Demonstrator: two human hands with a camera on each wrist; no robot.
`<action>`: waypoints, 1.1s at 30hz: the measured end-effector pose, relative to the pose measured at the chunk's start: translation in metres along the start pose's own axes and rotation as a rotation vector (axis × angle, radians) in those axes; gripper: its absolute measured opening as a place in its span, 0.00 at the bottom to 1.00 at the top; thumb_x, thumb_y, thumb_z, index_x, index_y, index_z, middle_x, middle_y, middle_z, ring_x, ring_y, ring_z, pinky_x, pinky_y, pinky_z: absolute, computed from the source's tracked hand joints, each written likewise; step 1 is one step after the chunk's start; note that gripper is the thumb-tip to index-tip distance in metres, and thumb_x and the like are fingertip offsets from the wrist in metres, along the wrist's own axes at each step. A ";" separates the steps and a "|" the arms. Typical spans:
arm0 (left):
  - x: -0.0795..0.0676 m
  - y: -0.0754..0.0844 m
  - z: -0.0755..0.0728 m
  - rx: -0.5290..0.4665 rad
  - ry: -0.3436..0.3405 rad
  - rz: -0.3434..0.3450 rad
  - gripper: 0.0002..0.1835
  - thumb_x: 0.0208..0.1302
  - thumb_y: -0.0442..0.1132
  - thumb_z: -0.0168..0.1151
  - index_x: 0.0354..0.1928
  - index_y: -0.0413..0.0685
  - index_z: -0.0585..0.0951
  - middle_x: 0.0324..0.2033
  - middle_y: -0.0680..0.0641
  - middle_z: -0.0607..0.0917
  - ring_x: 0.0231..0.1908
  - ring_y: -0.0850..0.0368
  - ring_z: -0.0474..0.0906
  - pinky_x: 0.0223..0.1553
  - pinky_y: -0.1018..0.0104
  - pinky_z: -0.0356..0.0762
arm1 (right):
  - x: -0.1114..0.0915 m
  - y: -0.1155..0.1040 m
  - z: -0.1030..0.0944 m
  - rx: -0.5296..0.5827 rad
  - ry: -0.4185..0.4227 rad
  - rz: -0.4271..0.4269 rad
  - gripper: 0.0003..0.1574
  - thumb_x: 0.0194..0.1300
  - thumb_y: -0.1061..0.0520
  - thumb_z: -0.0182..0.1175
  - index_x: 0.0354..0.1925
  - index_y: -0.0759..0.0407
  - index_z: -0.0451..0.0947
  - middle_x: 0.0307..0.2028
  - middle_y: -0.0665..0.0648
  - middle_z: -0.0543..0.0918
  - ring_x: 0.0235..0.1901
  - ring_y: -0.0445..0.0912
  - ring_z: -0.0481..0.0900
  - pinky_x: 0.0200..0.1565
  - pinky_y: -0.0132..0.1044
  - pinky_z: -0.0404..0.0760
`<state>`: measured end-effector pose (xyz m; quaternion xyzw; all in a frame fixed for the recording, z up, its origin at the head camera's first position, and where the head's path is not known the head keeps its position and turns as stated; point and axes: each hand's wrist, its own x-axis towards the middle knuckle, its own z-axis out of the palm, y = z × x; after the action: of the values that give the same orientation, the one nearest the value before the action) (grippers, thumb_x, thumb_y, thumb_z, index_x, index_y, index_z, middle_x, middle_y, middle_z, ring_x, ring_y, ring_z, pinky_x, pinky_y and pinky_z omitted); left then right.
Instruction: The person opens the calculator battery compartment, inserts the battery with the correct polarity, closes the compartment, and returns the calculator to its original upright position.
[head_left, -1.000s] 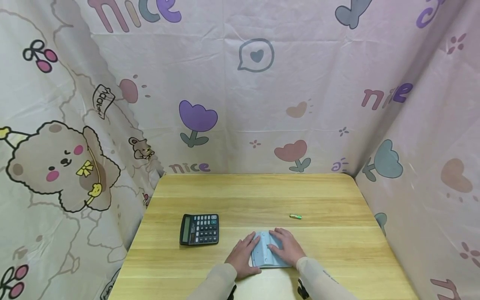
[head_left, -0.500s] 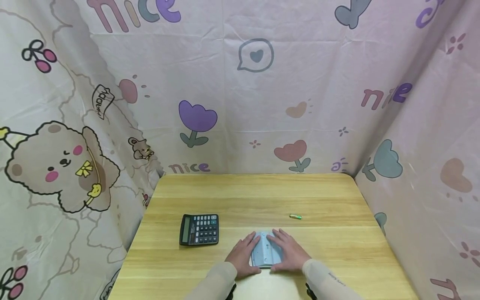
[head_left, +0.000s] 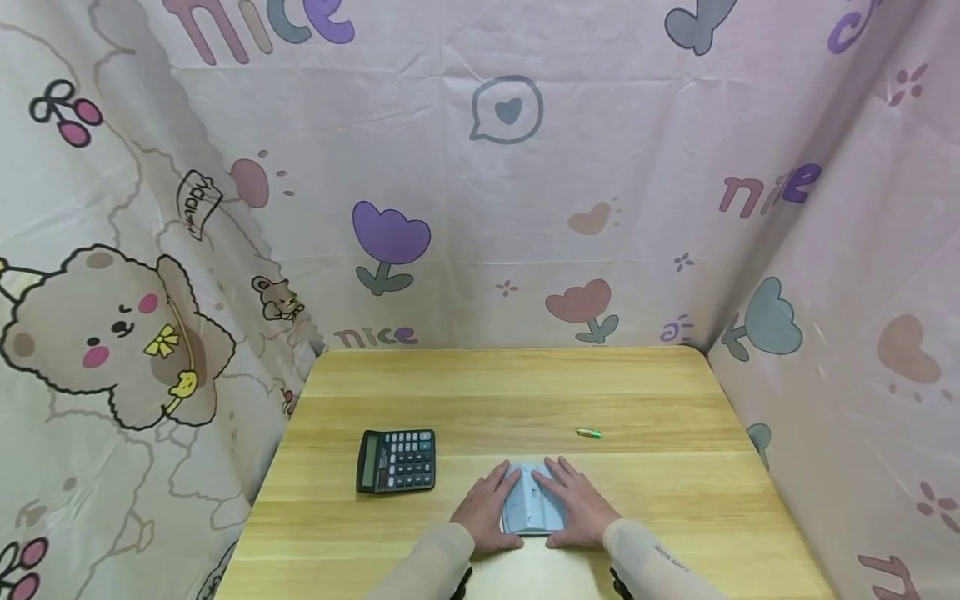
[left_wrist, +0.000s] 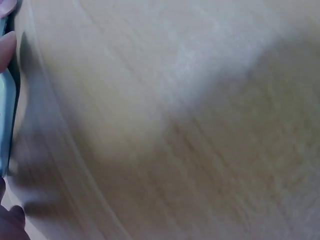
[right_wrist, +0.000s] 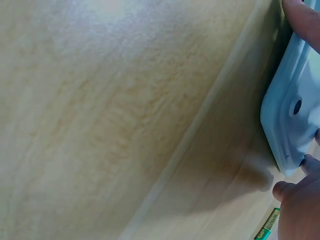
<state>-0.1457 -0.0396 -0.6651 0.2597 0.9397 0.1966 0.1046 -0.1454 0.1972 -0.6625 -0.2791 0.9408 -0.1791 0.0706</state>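
A flat light blue plastic device (head_left: 531, 507) lies near the table's front, a raised ridge running along its upper face. Its kind is not plain from here. My left hand (head_left: 483, 512) holds its left side, thumb by the near edge and fingers at the far edge. On the right side, my right hand (head_left: 585, 510) grips it the same way. In the right wrist view a round recess shows in the device's blue casing (right_wrist: 280, 115). Only a narrow strip of the device (left_wrist: 6, 115) and some fingertips appear in the left wrist view.
A black desk calculator (head_left: 396, 461) lies to the left, keys up. Beyond my right hand is a small green battery (head_left: 588, 432). The wooden table (head_left: 487, 375) meets printed curtains (head_left: 480, 183) at the back and sides.
My right hand has slid off the top of the blue device to its right side, its thumb now by the near edge. The left hand and the device have stayed about where they were.
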 end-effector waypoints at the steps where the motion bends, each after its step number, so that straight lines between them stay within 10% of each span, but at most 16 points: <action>1: 0.000 0.000 0.000 0.005 -0.002 -0.004 0.61 0.34 0.71 0.66 0.71 0.63 0.48 0.69 0.47 0.49 0.65 0.50 0.53 0.63 0.50 0.54 | 0.000 0.000 0.000 -0.004 -0.005 0.006 0.69 0.32 0.26 0.67 0.70 0.41 0.51 0.69 0.56 0.49 0.67 0.59 0.45 0.59 0.61 0.56; 33: 0.011 -0.007 -0.013 -0.076 -0.038 -0.001 0.65 0.25 0.73 0.68 0.70 0.61 0.51 0.64 0.45 0.59 0.60 0.50 0.60 0.59 0.54 0.63 | 0.000 0.002 -0.003 0.091 0.022 -0.045 0.56 0.43 0.31 0.65 0.68 0.40 0.56 0.69 0.54 0.53 0.67 0.56 0.48 0.58 0.56 0.63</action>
<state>-0.1622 -0.0432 -0.6571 0.2589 0.9295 0.2269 0.1323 -0.1467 0.1999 -0.6608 -0.2947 0.9259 -0.2261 0.0690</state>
